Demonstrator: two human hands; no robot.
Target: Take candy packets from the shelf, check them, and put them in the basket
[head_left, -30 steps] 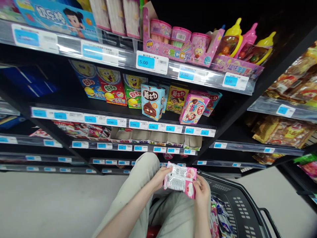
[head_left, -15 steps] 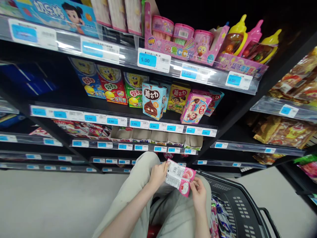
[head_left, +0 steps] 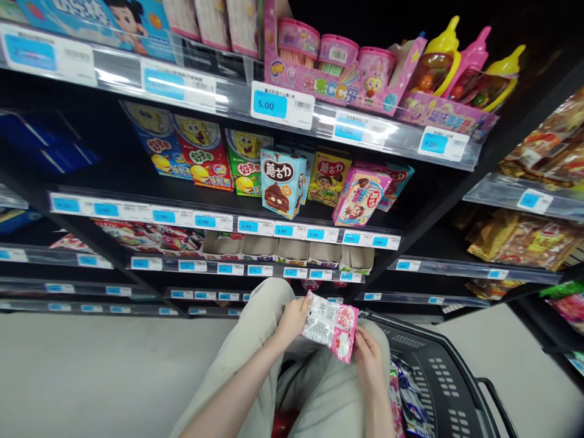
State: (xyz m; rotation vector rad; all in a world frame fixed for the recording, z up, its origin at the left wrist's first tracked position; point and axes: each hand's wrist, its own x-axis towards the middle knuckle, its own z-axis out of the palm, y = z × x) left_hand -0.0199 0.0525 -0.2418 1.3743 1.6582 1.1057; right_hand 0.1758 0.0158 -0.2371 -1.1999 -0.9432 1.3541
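A small pink-and-white candy packet point(head_left: 329, 325) is held over my lap, its back with barcode and small print facing up and pink fruit pictures at its right end. My left hand point(head_left: 294, 316) grips the packet's left end, thumb on top. At the right edge, my right hand point(head_left: 368, 353) has its fingertips closed on the packet's side; part of that grip is hidden. Just right of my knee stands a dark shopping basket point(head_left: 440, 371), with shiny packets point(head_left: 408, 395) lying in it.
Ahead, a black shelf holds a blue chocolate snack box point(head_left: 281, 185), a pink box point(head_left: 362, 196) and several cartoon boxes point(head_left: 205, 152). Open cardboard trays point(head_left: 260, 248) line the lower tier. Pink tubs point(head_left: 337, 55) stand above. Bagged bread-like goods point(head_left: 538, 237) fill the right shelf.
The packet has turned slightly and flattened between my hands. My right hand has shifted a little along its right edge. The view has tilted slightly.
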